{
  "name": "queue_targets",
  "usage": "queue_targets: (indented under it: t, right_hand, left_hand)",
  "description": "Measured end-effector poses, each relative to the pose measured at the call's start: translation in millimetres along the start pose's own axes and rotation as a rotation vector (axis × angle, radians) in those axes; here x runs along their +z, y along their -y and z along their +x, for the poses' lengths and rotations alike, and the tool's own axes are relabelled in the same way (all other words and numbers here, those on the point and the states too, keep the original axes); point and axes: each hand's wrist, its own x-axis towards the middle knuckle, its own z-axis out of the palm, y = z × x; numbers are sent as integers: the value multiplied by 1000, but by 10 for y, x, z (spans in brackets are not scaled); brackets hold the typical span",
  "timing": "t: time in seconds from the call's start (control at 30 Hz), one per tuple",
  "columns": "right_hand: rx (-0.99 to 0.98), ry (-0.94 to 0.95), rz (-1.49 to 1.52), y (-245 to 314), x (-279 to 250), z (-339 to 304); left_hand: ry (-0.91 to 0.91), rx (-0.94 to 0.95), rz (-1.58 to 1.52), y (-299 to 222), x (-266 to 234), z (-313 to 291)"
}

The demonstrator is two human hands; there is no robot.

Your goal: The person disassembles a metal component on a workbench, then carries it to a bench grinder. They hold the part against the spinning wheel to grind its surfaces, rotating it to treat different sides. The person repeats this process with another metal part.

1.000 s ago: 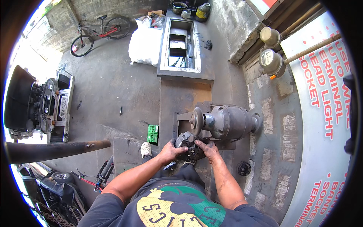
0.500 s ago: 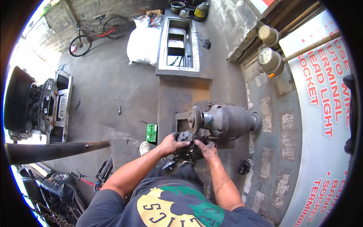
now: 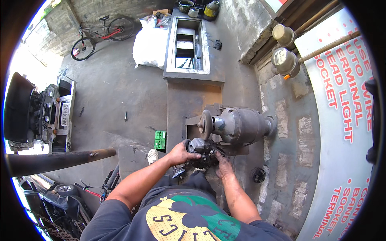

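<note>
Appears to be a vehicle-repair workshop, as indicated by a bench grinder (image 3: 241, 125), a grimy mechanical part (image 3: 203, 154) and a hood-raised vehicle (image 3: 49, 110).

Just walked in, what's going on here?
A person's left hand and right hand hold a dark metal part between them. In this view it sits just below the wheel on the grey motor; whether they touch, or the wheel is spinning, I can't tell. A green box is off to the left.
</note>
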Motion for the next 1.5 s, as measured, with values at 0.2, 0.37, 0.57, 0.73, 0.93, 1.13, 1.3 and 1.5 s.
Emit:
queue_targets:
  t: [0.2,0.37,0.57,0.73,0.93,1.13,1.3,1.5]
  right_hand:
    - [168,24,107,-84,138,289]
    - [93,8,104,-183,107,255]
    - [166,-15,164,71,54,87]
    - [150,-9,52,20,181,220]
    - [19,96,29,64,42,33]
    - [-67,92,-61,147,148,-134]
    - [43,95,-95,102,137,87]
    - [173,90,-55,109,62,334]
  left_hand:
    - [-75,-75,13,-156,-239,-80]
    - [-129,-37,215,68,-174,72]
    - [5,-120,137,-96,-5,191]
    - [-51,-96,-28,-110,-227,-114]
    - [-45,20,69,-48,56,-102]
    - [-35,66,25,-36,88,-258]
    - [-76,-15,-82,-82,-10,-392]
    - [-129,-75,-75,-56,-45,-212]
